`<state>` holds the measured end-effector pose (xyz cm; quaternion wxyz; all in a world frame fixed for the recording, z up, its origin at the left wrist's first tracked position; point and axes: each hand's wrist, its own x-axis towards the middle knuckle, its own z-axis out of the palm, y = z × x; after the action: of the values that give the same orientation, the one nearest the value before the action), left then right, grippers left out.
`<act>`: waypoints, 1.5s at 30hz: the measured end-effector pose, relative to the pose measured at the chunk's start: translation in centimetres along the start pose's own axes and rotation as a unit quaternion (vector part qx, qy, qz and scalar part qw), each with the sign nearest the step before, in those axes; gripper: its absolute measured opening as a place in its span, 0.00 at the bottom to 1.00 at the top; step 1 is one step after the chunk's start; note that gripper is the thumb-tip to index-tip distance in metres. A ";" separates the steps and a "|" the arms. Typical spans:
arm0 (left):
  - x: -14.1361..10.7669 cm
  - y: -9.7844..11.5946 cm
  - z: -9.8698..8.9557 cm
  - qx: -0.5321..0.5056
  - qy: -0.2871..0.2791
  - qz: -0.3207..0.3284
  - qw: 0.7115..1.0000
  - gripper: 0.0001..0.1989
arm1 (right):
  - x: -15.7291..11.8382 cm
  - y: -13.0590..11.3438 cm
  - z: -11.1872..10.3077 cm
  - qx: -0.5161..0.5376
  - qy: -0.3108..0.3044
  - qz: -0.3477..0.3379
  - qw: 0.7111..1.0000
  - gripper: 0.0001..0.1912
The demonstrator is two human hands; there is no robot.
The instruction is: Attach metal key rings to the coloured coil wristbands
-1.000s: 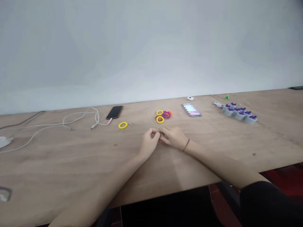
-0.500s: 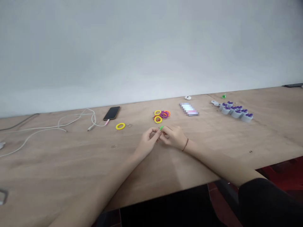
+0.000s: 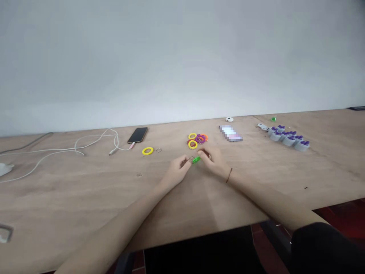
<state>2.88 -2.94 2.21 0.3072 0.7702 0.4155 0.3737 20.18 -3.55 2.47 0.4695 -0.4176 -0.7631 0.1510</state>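
- Surface: a plywood tabletop [image 3: 85, 190] stands against a plain pale wall [image 3: 182, 57] and carries all the items listed below.
- Far right: a row of grey cups with purple tops [image 3: 288, 139] stands near the far edge, with a small green item [image 3: 273, 119] beyond it. A pixelated, unreadable object [image 3: 230, 133] lies left of the row.
- Far left: a black smartphone [image 3: 138, 135] lies face up, joined to a white cable [image 3: 85, 146] that loops across the tabletop.
- Centre: a cluster of yellow, purple and orange spiral coils [image 3: 197, 140] lies overlapped and unhandled, directly beyond the hands.
- Loose parts: a single yellow spiral coil [image 3: 147, 151] lies just beside a second metal ring [image 3: 159, 150], right of the smartphone.
- Status: one green spiral coil [image 3: 195, 160] is off the tabletop, while the cluster and the loose parts stay down.
- Left hand [image 3: 176, 171]: the fingers [image 3: 184, 161] are pinched together on a small metal ring [image 3: 190, 160] at the near-left end of the green spiral coil.
- Right hand [image 3: 213, 160]: the fingers [image 3: 202, 153] are bunched at the coil's opposite end. Contact with the coil cannot be confirmed from this view.
- Green spiral coil position: held between the hands, above the tabletop, just short of the cluster.
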 end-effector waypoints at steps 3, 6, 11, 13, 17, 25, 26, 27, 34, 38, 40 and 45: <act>-0.3 0.5 0.0 -0.018 -0.044 0.003 0.999 0.12 | 0.4 0.4 -0.1 0.179 -0.072 0.110 0.975 0.17; -0.6 1.0 0.0 -0.015 -0.073 -0.003 0.997 0.12 | 0.5 1.0 0.4 0.287 -0.175 0.196 0.921 0.18; -0.7 1.2 -0.3 0.005 -0.082 0.012 0.997 0.11 | 0.7 1.2 0.4 0.353 -0.264 0.204 0.874 0.17; -0.6 1.2 -0.4 0.021 -0.081 0.021 0.996 0.10 | 0.8 1.3 -0.1 0.323 -0.280 0.183 0.885 0.18; -0.6 1.0 -0.4 0.065 -0.090 0.032 0.993 0.07 | 1.0 1.3 -0.8 0.265 -0.284 0.137 0.911 0.18; -0.5 0.6 -0.3 0.134 -0.036 0.035 0.990 0.07 | 0.2 -0.1 -0.4 0.185 -0.178 0.091 0.962 0.12; -0.5 0.6 -0.3 0.138 -0.028 0.035 0.989 0.07 | 0.1 -0.3 -0.4 0.173 -0.175 0.085 0.966 0.12; -0.5 0.6 -0.3 0.142 -0.022 0.036 0.989 0.07 | 0.0 -0.4 -0.5 0.155 -0.172 0.080 0.970 0.11; -0.7 0.8 0.1 0.160 -0.018 0.068 0.985 0.06 | 0.0 -0.4 -0.2 0.080 -0.125 0.068 0.987 0.12; -0.8 0.6 0.1 0.170 -0.026 0.101 0.980 0.05 | 0.0 -0.1 0.1 0.047 -0.123 0.058 0.990 0.17; -0.9 0.6 0.0 0.173 -0.027 0.113 0.978 0.05 | 0.0 0.1 0.1 0.043 -0.131 0.052 0.989 0.17; -0.9 0.8 0.0 0.172 -0.034 0.099 0.979 0.05 | 0.0 0.0 -0.4 0.068 -0.134 0.044 0.988 0.13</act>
<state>2.88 -4.05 2.52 0.1454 0.8613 0.3843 0.2987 20.48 -3.62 2.67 0.3833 -0.3938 -0.7880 0.2776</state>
